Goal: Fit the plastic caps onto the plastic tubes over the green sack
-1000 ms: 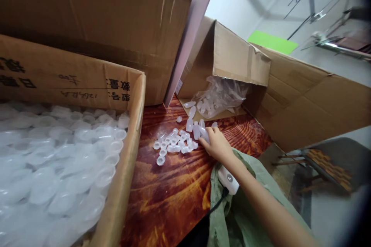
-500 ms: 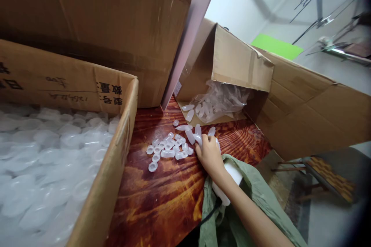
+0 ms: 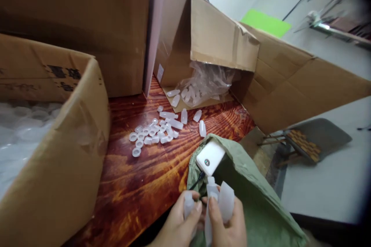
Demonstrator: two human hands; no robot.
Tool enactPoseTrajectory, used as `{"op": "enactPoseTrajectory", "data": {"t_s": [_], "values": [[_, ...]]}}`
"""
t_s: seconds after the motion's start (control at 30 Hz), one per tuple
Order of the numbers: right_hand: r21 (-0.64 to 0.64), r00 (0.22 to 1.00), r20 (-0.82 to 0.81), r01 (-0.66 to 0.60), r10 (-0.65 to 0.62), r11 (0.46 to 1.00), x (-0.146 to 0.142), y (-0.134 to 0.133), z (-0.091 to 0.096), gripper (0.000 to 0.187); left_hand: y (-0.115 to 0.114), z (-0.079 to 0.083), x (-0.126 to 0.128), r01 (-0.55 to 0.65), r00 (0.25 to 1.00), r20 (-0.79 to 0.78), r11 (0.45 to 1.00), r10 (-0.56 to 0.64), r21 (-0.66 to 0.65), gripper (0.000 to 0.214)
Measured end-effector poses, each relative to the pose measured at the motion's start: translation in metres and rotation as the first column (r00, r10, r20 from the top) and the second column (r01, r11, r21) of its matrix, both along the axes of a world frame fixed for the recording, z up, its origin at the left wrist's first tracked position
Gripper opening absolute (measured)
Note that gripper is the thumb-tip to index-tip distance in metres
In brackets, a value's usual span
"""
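Observation:
Low in the view, above the edge of the table, my left hand is closed around a translucent white plastic piece; its lower part is hidden by the thumb. Close beside it, my right hand grips two small translucent plastic bottles, a narrow one with a neck under the thumb and a wider one to its right. On the red-brown wooden table lies a cluster of small clear caps. Several loose bottles are scattered near them.
An open carton full of translucent plastic parts stands at left. Another carton lies on its side at the back, with a clear bag of bottles inside. A white power bank rests in green cloth. A chair is at right.
My right hand has left the bottles on the table and come back toward me with two of them. My left hand has come into view. The view has shifted right and down.

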State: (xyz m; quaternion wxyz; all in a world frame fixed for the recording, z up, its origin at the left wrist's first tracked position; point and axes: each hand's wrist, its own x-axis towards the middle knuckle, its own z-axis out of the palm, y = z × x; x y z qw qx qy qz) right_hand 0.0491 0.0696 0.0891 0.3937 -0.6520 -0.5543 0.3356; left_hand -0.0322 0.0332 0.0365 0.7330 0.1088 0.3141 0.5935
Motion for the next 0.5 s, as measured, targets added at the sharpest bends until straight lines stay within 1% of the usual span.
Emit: {"op": "enactPoseTrajectory", "data": {"t_s": [0.07,0.17,0.27,0.33,0.4,0.47,0.5], "values": [[0.001,0.998,-0.031,0.062,-0.062,0.998,-0.003,-0.019,-0.014,0.059,-0.002,0.0,0.008,-0.051,0.997,0.054,0.998,0.052,-0.035,0.069],[-0.026,0.99,-0.056,0.129,-0.13,0.991,-0.007,-0.031,-0.025,0.061,-0.008,0.0,0.017,-0.029,0.99,0.135,0.999,0.034,-0.04,0.064],[-0.059,0.987,-0.075,0.137,-0.141,0.989,-0.002,-0.034,-0.028,0.061,-0.012,0.0,0.02,-0.001,0.987,0.162,1.0,-0.003,0.022,0.055],[-0.091,0.988,-0.07,0.131,-0.138,0.987,0.003,-0.034,-0.027,0.061,-0.014,0.0,0.019,0.005,0.991,0.134,0.996,-0.017,0.092,0.056],[-0.165,0.986,-0.085,0.126,-0.141,0.978,0.005,-0.035,-0.026,0.063,-0.014,0.001,0.018,0.01,0.994,0.105,0.991,-0.024,0.131,0.063],[-0.225,0.981,-0.124,0.117,-0.147,0.967,0.005,-0.037,-0.025,0.066,-0.015,0.006,0.015,0.027,0.996,0.086,0.993,-0.037,0.115,0.068],[-0.232,0.979,-0.149,0.103,-0.14,0.967,0.005,-0.038,-0.025,0.067,-0.015,0.008,0.013,0.046,0.996,0.071,0.995,-0.052,0.085,0.069]]}}
